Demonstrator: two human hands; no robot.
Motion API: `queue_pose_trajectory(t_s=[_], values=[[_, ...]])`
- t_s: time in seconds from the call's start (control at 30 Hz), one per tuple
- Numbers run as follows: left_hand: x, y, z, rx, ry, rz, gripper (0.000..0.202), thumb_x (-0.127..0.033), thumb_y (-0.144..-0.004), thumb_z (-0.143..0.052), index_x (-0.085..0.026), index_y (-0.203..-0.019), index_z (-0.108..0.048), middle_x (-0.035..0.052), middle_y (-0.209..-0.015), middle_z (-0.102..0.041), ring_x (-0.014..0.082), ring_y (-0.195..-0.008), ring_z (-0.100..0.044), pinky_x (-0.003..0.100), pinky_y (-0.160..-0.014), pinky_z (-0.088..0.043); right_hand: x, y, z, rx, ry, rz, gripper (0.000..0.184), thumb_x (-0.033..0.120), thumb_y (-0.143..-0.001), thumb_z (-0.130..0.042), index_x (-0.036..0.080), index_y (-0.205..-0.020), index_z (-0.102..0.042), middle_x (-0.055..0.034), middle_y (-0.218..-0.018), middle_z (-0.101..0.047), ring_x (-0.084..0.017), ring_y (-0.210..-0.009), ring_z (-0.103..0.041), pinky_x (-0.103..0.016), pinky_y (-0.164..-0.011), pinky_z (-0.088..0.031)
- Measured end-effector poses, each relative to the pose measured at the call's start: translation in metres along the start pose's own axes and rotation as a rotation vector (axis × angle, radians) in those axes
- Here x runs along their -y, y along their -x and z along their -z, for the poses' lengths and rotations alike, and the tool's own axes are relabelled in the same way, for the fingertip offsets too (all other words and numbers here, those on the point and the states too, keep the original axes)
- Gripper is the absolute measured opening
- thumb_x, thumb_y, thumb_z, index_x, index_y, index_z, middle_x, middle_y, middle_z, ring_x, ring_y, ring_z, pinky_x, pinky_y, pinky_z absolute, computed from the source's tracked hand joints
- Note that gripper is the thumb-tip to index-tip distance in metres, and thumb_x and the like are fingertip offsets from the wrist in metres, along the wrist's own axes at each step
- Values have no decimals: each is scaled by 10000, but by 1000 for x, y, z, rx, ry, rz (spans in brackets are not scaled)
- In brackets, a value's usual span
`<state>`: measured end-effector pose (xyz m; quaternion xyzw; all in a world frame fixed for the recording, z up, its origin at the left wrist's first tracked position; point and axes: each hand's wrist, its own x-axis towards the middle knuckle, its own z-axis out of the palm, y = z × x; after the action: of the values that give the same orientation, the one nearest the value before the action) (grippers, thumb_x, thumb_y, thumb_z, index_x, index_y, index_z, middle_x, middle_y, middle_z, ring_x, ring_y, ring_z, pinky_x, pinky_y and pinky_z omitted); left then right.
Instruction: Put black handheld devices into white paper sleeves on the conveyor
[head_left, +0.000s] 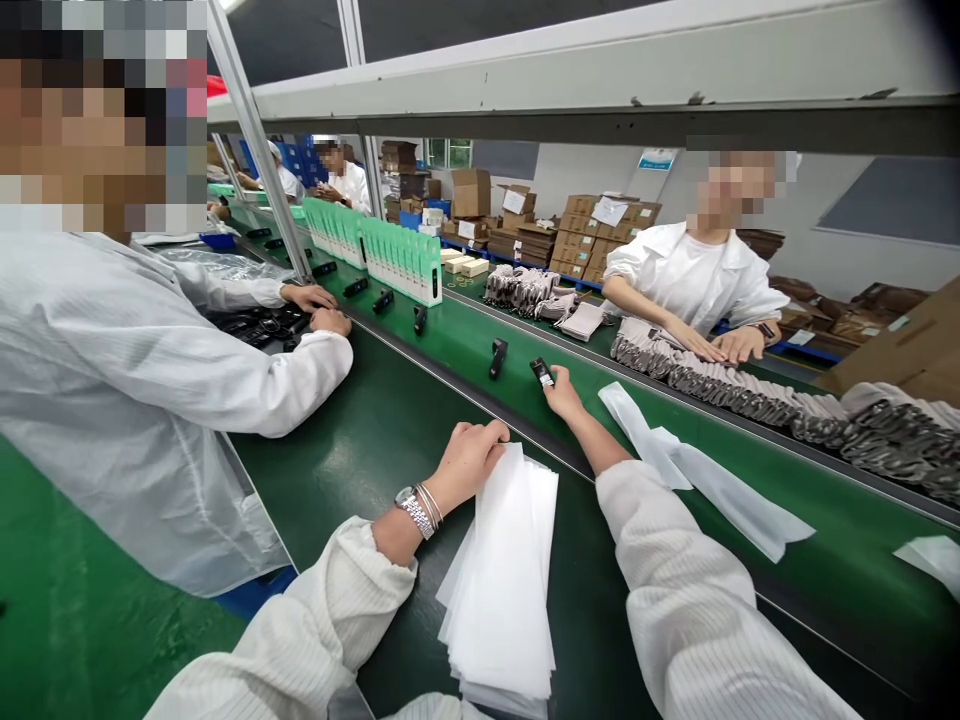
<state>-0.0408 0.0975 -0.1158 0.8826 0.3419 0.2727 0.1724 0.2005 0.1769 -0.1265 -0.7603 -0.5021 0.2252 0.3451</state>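
My right hand (562, 393) reaches over the green conveyor belt (457, 350). Its fingers close around a small black handheld device (541, 373) with a white label. My left hand (471, 462) is curled at the far end of a fanned stack of thin white bags (506, 590), its thumb and fingers pinching the edge; the fingertips are partly hidden. Just left of my right hand, another black device (498, 358) stands on the belt. To the right, two loose white bags (739, 500) lie overlapping on the belt.
More black devices (420, 319) sit in a line up the belt, beside green-and-white boxes (401, 262). At left, a co-worker's hands (322, 308) rest near black parts. Across the belt, another person's hands (712, 343) touch bundled grey cords (735, 395). A metal beam (570, 75) crosses overhead.
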Motion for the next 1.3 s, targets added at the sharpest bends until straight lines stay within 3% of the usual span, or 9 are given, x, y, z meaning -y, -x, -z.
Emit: queue_pose_trajectory(t_s=[0.2,0.33,0.47,0.67,0.73,0.83,0.93,1.07,1.3], values=[[-3,-2,5,-93,33,-23,67,-236,-879,-615,-197,-825,-627,14,-941,-592,179,-928,-535,376,-929,-356,10,63,18,175,-824,212,931,332,-733,-695,359,-1431,-78,-37,-1152,-578,-183,-865,-680,-368,-795,-557],[-18,-3,9,-112,225,-41,60,-225,-861,-635,-196,-808,-639,31,-946,-536,176,-957,-538,304,-813,-433,19,101,21,212,-978,302,1035,313,-676,-795,409,-1424,-87,-31,-1169,-552,-189,-876,-676,-387,-809,-563],[-39,-6,16,-194,392,-66,60,-231,-869,-626,-192,-826,-640,59,-1042,-479,182,-1030,-523,266,-773,-484,20,124,7,276,-1034,323,744,422,-777,-746,357,-1375,-308,-39,-1196,-567,-168,-973,-640,-328,-854,-537],[-33,-18,22,-438,465,111,62,-191,-861,-596,-174,-806,-618,53,-1019,-488,163,-983,-526,283,-864,-477,31,157,-9,722,-1026,80,510,598,-733,-729,175,-990,-605,-92,-905,-683,-203,-787,-655,-339,-761,-533],[-19,-16,22,-376,431,182,88,-222,-870,-586,-174,-800,-609,40,-962,-518,149,-884,-525,279,-815,-464,32,148,3,620,-1016,48,467,558,-724,-743,178,-946,-588,-64,-779,-675,-194,-697,-640,-332,-704,-528],[-1,-7,21,-161,276,285,155,-341,-857,-623,-189,-828,-616,24,-908,-556,157,-828,-526,287,-762,-424,18,105,37,176,-910,109,400,564,-787,-645,200,-924,-549,-8,-672,-618,-170,-614,-586,-312,-664,-504],[7,2,17,63,118,312,222,-389,-764,-722,-199,-831,-629,12,-901,-585,183,-861,-546,307,-777,-380,-9,48,71,-195,-306,147,323,486,-896,-454,182,-863,-560,-39,-730,-609,-196,-704,-579,-316,-711,-472],[4,4,10,154,26,198,160,-252,-863,-584,-182,-722,-609,-8,-777,-601,163,-813,-545,320,-793,-329,-27,4,70,-252,390,90,244,321,-878,-464,149,-969,-611,-150,-1065,-608,-308,-1065,-552,-418,-913,-418],[0,3,9,73,-19,42,242,-223,-973,-421,-191,-842,-623,-1,-808,-637,152,-806,-544,335,-833,-313,15,-17,-8,26,309,48,551,431,-824,-617,254,-1331,-491,-141,-1247,-518,-357,-1167,-533,-555,-1005,-372]])
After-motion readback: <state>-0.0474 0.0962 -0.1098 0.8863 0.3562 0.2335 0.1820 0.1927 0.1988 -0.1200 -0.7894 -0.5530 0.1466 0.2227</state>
